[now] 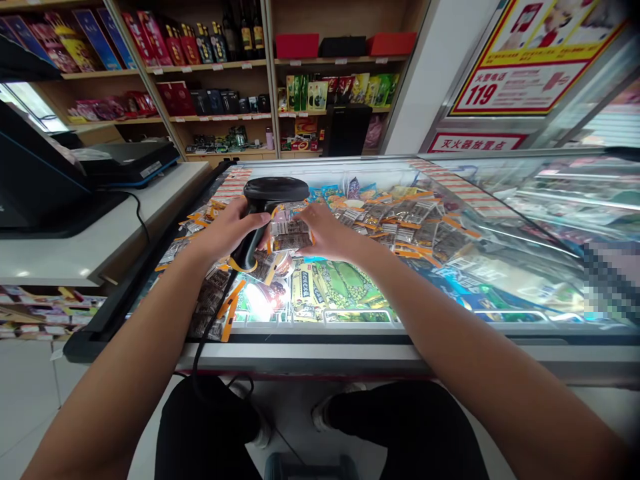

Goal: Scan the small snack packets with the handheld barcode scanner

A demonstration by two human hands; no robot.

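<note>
My left hand (pixel 224 232) is wrapped round the handle of a black barcode scanner (pixel 276 189), its head pointing right over the glass. From the handle a black cable (pixel 213 328) runs down past the front edge. Between the fingers of my right hand (pixel 327 232) is a small clear packet (pixel 290 235) with orange edges and printed text. It sits just under the scanner's head, near my left thumb. Similar packets lie scattered on the freezer's glass top (pixel 360 327): some in a left pile (pixel 207 297), several more in a right pile (pixel 407 227).
Through the glass, green frozen-food bags (pixel 345 283) show inside the freezer. A white counter (pixel 65 263) with a dark machine (pixel 45 167) stands at the left. Stocked shelves (pixel 215 63) line the back. Below the freezer's front edge are my legs (pixel 405 427).
</note>
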